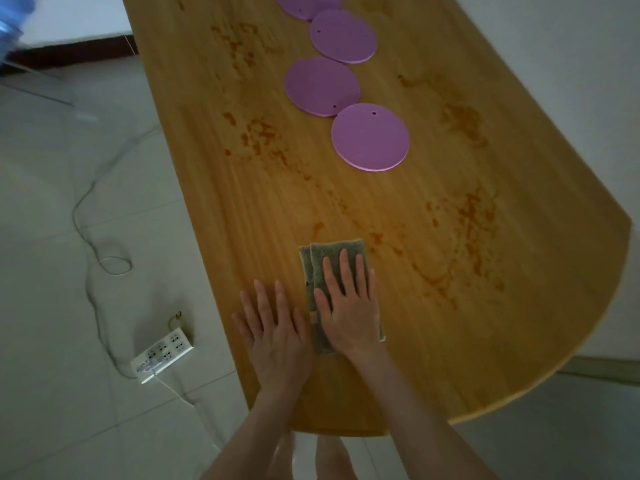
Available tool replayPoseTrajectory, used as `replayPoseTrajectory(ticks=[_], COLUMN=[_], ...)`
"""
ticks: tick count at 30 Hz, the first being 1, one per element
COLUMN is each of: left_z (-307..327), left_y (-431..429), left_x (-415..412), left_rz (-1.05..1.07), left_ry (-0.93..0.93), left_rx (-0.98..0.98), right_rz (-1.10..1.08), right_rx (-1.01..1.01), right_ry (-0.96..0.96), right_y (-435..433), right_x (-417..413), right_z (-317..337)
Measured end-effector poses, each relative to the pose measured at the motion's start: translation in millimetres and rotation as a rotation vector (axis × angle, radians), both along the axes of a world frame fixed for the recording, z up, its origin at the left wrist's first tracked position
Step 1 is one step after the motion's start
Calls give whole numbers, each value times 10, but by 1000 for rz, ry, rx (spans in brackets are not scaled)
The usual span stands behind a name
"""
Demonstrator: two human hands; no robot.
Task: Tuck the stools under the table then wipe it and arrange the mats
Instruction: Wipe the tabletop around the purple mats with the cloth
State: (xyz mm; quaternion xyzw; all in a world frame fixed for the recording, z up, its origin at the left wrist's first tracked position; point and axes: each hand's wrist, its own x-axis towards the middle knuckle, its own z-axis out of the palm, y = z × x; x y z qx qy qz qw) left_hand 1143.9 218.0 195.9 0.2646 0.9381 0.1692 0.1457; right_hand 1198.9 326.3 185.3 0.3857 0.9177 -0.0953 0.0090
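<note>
The pale tiled floor [69, 202] fills the left side and the bottom right corner. A long wooden worktop [450, 306] with a rounded near end runs from the top of the view down towards the person, and a light wall [554, 64] stands to its right. Orange-brown stains [474, 220] are smeared in patches over the wood, heaviest on the right side and along the middle left.

Four round purple mats [370, 136] lie in a loose zigzag line down the far half of the worktop. The farthest one [304, 3] is cut off by the top edge. The second [343, 36] and the third [322, 86] follow it, and each mat touches or slightly overlaps the next.

A folded grey-green cloth [332, 252] lies flat near the near end of the worktop, well apart from the mats. The right hand [348, 313] presses down on it, palm flat and fingers straight and slightly spread, gripping nothing. The left hand [273, 327] lies flat on the bare wood just beside the cloth's left edge, fingers straight and spread, and it holds nothing.

On the floor left of the worktop sits a white power strip [162, 355]. A thin pale cable [86, 209] loops away from it across the tiles.
</note>
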Motion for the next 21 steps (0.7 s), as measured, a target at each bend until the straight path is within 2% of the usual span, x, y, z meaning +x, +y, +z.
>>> replayPoseTrajectory(ticks=[3, 6, 10, 14, 16, 19, 21], left_z=[-46, -106, -139, -126, -124, -133, -124], left_y=[225, 292, 296, 320, 307, 312, 309], left_x=[-132, -169, -149, -137, -142, -150, -128], left_rz=[9, 28, 34, 33, 30, 25, 21], left_ry=[-11, 32, 45, 68, 72, 102, 102], left_rx=[-23, -129, -175, -184, -172, -163, -175], right_rz=[71, 158, 18, -82, -41, 72, -10], right_rx=[-47, -48, -4, 25, -12, -21, -32], right_ry=[-3, -19, -47, -35, -39, -68, -100], right_y=[112, 526, 1083, 715, 649, 1072, 1361], right_x=[-190, -483, -301, -122, -247, -389, -230], right_z=[-5, -19, -40, -35, -34, -17, -26])
